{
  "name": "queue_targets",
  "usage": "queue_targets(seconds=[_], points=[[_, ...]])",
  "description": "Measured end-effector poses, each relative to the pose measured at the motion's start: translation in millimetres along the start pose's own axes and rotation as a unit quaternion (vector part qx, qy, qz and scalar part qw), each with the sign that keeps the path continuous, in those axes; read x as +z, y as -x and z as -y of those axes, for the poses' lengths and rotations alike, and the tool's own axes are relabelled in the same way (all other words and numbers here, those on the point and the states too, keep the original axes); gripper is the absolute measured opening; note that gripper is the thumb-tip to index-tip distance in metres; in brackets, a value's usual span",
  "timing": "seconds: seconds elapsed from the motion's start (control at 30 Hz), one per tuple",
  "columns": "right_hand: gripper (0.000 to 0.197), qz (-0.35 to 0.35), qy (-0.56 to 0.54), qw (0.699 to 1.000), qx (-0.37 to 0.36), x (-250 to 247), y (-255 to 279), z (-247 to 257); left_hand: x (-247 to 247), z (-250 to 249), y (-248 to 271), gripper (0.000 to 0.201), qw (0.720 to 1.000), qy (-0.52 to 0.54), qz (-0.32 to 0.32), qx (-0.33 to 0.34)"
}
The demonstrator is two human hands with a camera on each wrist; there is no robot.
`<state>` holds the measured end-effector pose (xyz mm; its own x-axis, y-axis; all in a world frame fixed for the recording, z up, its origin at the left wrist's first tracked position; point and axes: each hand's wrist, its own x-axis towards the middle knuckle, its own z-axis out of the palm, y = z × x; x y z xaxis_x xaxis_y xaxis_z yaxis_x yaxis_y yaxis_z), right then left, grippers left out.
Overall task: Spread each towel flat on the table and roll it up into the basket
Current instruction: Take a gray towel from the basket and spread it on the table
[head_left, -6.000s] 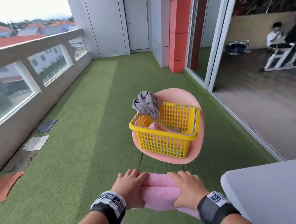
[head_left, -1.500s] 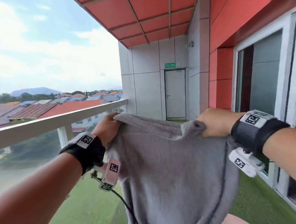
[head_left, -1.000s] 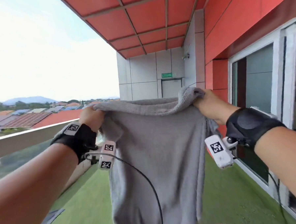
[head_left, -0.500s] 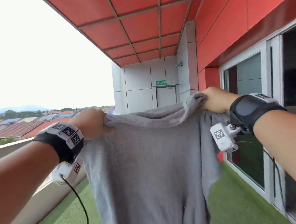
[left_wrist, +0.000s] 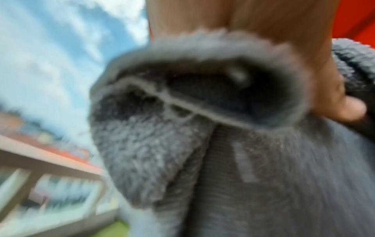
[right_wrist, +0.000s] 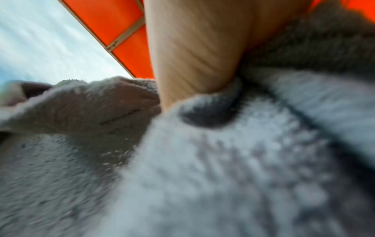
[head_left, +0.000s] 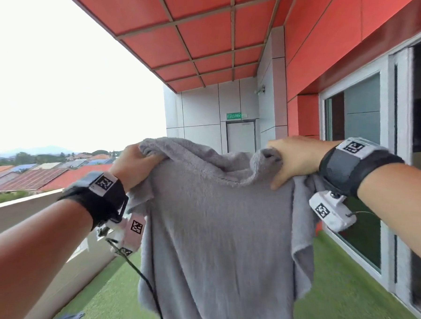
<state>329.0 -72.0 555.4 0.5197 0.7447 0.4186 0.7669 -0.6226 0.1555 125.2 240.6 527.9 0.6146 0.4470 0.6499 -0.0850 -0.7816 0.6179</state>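
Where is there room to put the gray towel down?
Both hands, left hand and right hand, hold the towel up. Bare grass shows between towel and window, and some by the railing wall. No table in view.

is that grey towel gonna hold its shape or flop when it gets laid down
Probably flops: the grey towel sags between the left hand and the right hand and hangs in folds. Its fluffy pile likely resists slipping from either grip.
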Motion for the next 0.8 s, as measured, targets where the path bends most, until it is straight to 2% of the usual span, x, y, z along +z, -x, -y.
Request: queue_targets(seconds=[0.03, 0.07, 0.1, 0.13, 0.17, 0.2, 0.23, 0.27, 0.33, 0.4, 0.43, 0.5, 0.57, 0.67, 0.7, 0.73, 0.77, 0.8], points=[[0.06, 0.013, 0.083, 0.996, 0.011, 2.4, 0.5, -0.5, -1.5, -3.6, 4.7, 0.039, 0.997, -0.044, 0.047, 0.036], [0.053, 0.029, 0.14, 0.989, 0.025, 5.9, -2.0, -3.9, -2.1, -5.7, 7.2, 0.059, 0.985, -0.13, 0.09, 0.07], [0.041, 0.03, 0.178, 0.983, 0.027, 7.0, -3.6, -6.6, -0.8, -7.6, 9.7, 0.074, 0.959, -0.241, 0.116, 0.096], [0.025, 0.027, 0.192, 0.98, 0.046, 2.8, -2.2, -5.1, 2.7, -11.2, 13.5, 0.077, 0.919, -0.355, 0.131, 0.115], [0.011, 0.009, 0.189, 0.98, 0.057, 1.0, -2.9, -6.9, 7.1, -13.7, 17.0, 0.07, 0.88, -0.439, 0.127, 0.126], [0.013, -0.014, 0.158, 0.984, 0.075, -0.3, -4.7, -9.8, 11.4, -13.4, 18.1, 0.059, 0.858, -0.481, 0.121, 0.133], [0.022, -0.029, 0.13, 0.987, 0.086, -0.3, -7.8, -13.3, 14.4, -15.5, 20.5, 0.046, 0.852, -0.492, 0.118, 0.133], [0.025, -0.038, 0.099, 0.99, 0.097, -0.6, -9.1, -14.0, 16.1, -13.0, 20.2, 0.037, 0.859, -0.484, 0.112, 0.127], [0.018, -0.054, 0.017, 0.992, 0.11, 0.0, -11.0, -13.5, 17.1, -7.0, 18.2, 0.026, 0.902, -0.409, 0.093, 0.1], [0.006, -0.068, -0.133, 0.982, 0.118, -1.4, -5.6, -8.4, 18.5, -0.6, 11.5, 0.019, 0.94, -0.324, 0.082, 0.066], [0.012, -0.072, -0.21, 0.968, 0.115, -1.3, -2.7, -5.7, 20.0, 0.2, 10.0, 0.017, 0.949, -0.3, 0.079, 0.057], [0.018, -0.087, -0.297, 0.946, 0.1, 4.0, 0.2, -1.6, 24.1, 2.1, 8.0, 0.016, 0.965, -0.248, 0.064, 0.054], [0.006, -0.09, -0.33, 0.935, 0.097, 9.4, 1.0, 4.9, 27.5, 6.7, 5.0, 0.019, 0.981, -0.179, 0.044, 0.059], [0.018, -0.087, -0.377, 0.919, 0.082, 11.5, 4.6, 5.9, 27.7, 12.8, 4.7, 0.018, 0.988, -0.133, 0.032, 0.067], [0.025, -0.071, -0.373, 0.923, 0.059, 11.6, 5.9, 4.2, 24.5, 13.1, 6.0, 0.011, 0.991, -0.112, 0.038, 0.065], [0.034, -0.04, -0.321, 0.945, 0.04, 9.6, 8.2, 2.8, 19.9, 11.7, 8.7, 0.012, 0.992, -0.09, 0.056, 0.07], [0.04, -0.007, -0.227, 0.973, 0.023, 7.5, 9.3, 0.1, 14.5, 10.6, 11.5, 0.026, 0.988, -0.1, 0.08, 0.084], [0.044, 0.029, -0.098, 0.995, 0.018, 7.7, 9.9, -2.0, 10.6, 11.7, 12.6, 0.042, 0.977, -0.155, 0.108, 0.101]])
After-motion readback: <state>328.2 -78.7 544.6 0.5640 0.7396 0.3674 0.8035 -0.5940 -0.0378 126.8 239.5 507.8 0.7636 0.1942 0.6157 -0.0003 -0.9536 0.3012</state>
